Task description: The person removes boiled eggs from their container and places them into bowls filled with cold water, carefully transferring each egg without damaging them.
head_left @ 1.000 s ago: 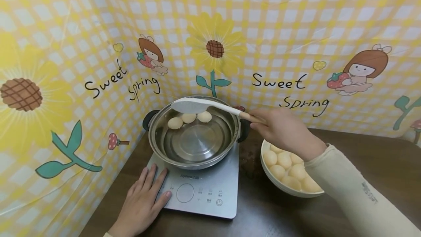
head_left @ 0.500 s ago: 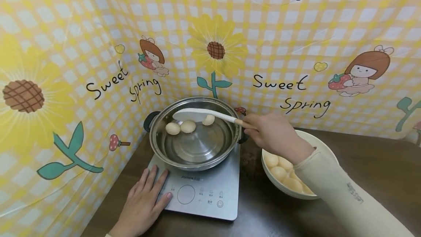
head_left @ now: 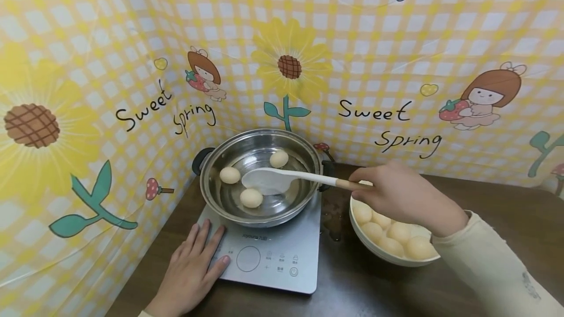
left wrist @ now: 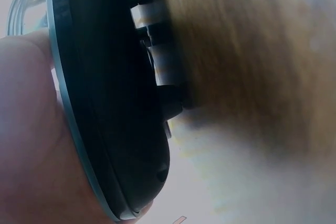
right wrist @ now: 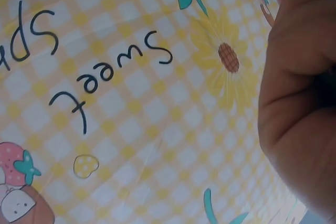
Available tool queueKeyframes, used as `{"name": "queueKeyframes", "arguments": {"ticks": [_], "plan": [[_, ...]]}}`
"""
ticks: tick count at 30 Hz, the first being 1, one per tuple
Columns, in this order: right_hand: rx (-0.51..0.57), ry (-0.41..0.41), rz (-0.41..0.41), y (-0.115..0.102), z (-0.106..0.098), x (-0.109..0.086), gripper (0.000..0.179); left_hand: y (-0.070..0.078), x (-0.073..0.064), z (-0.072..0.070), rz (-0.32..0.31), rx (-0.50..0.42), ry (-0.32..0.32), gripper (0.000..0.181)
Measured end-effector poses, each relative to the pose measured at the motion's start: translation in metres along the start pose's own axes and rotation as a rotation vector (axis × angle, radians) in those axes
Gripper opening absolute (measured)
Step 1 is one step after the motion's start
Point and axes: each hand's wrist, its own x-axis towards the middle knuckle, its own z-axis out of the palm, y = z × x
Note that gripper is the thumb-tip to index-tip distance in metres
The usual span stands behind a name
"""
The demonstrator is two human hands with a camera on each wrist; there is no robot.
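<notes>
In the head view my right hand (head_left: pixel 401 197) grips the wooden handle of a white cooking spoon (head_left: pixel 304 176). The spoon's head lies low inside a steel pot (head_left: pixel 260 222) of clear water, among three pale round balls (head_left: pixel 251 198). One ball sits close by the spoon's near edge. My left hand (head_left: pixel 189 263) rests with straight, spread fingers on the left side of the silver induction cooker (head_left: pixel 282 278) under the pot. The left wrist view has the cooker's dark underside (left wrist: pixel 110 93) beside that hand. From the right wrist, curled fingers (right wrist: pixel 299 77) are visible, but the spoon is hidden.
Right of the cooker stands a white bowl (head_left: pixel 374 251) full of several similar pale balls, partly under my right forearm. Water drops (head_left: pixel 332 231) wet the dark table (head_left: pixel 352 287). A yellow checked sheet (head_left: pixel 379 43) closes off the back and left. Black handles (head_left: pixel 201 160) stick out from the pot.
The spoon has come from the pot's far side toward its middle, dipping lower. The balls have drifted apart, one moving nearer to me. My left hand has stayed put.
</notes>
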Motion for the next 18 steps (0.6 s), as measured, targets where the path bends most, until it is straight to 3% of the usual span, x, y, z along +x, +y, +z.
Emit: {"name": "queueKeyframes", "arguments": {"ticks": [5,10,18], "plan": [[0.045,-0.052,0.012,0.002,-0.004,-0.010,0.012,-0.001,0.000,0.000,0.002,0.008,0.004,0.064],[0.069,-0.037,-0.042,-0.004,0.000,-0.011,0.011,-0.002,-0.001,0.000,-0.001,0.015,0.000,0.064],[-0.013,0.007,-0.111,-0.017,0.006,-0.010,0.005,0.000,0.000,-0.001,0.006,0.022,-0.009,0.065]]}}
